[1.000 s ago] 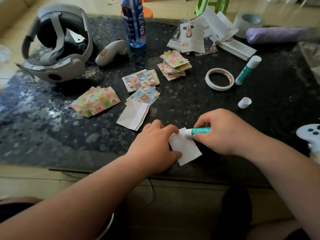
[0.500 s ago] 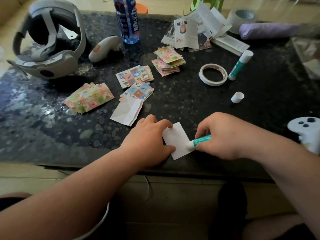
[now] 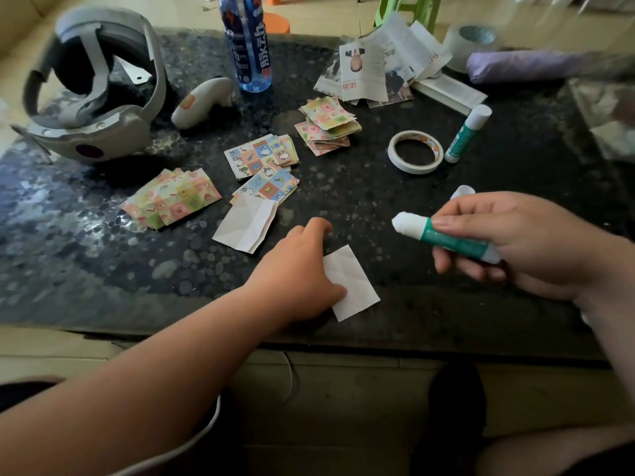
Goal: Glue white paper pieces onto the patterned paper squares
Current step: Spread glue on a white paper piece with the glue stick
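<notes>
Dark table [image 3: 446, 194]: white paper [image 3: 355, 285] under pressing left fingers [image 3: 336, 291]; right fingers [image 3: 448, 222] clamp glue stick [image 3: 457, 241].

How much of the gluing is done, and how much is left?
Done: nothing I can see yet; no white piece sits on a patterned square. In hand: the left hand presses one white piece flat while the right hand grips the uncapped glue stick beside it, off the paper. Left: sticking it to a square, then the folded white paper and the patterned piles.
</notes>
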Motion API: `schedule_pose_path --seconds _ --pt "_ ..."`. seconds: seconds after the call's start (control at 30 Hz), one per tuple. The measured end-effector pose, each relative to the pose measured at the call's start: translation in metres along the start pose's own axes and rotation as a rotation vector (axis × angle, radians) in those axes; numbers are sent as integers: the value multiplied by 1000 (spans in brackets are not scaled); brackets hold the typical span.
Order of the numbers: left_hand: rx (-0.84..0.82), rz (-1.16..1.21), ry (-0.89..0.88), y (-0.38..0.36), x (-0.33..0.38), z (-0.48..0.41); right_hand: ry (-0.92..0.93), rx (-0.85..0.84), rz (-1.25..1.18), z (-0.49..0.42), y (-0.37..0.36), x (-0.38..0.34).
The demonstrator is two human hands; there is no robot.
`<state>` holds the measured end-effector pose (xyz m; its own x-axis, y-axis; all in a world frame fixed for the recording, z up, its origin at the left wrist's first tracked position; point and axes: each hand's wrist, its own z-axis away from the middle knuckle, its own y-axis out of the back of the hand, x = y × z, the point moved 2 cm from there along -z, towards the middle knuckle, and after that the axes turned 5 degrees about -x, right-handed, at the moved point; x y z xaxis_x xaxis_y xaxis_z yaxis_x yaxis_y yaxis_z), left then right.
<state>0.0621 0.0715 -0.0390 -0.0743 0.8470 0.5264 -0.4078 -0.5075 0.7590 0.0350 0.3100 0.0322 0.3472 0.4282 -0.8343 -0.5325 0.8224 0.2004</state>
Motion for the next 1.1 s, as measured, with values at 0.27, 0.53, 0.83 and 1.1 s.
schedule_pose_path --seconds 0.27,0.53,0.83,1.1 --pt "-41 -81 -35 0 12 -17 -27 135 -110 -10 0 7" --pt "-92 -9 -71 -3 21 -15 -40 140 -332 -10 -2 11" --pt "48 72 46 11 9 -5 28 155 -213 -16 -7 9" --pt "50 -119 -38 7 -8 11 103 207 422 -28 -26 9"
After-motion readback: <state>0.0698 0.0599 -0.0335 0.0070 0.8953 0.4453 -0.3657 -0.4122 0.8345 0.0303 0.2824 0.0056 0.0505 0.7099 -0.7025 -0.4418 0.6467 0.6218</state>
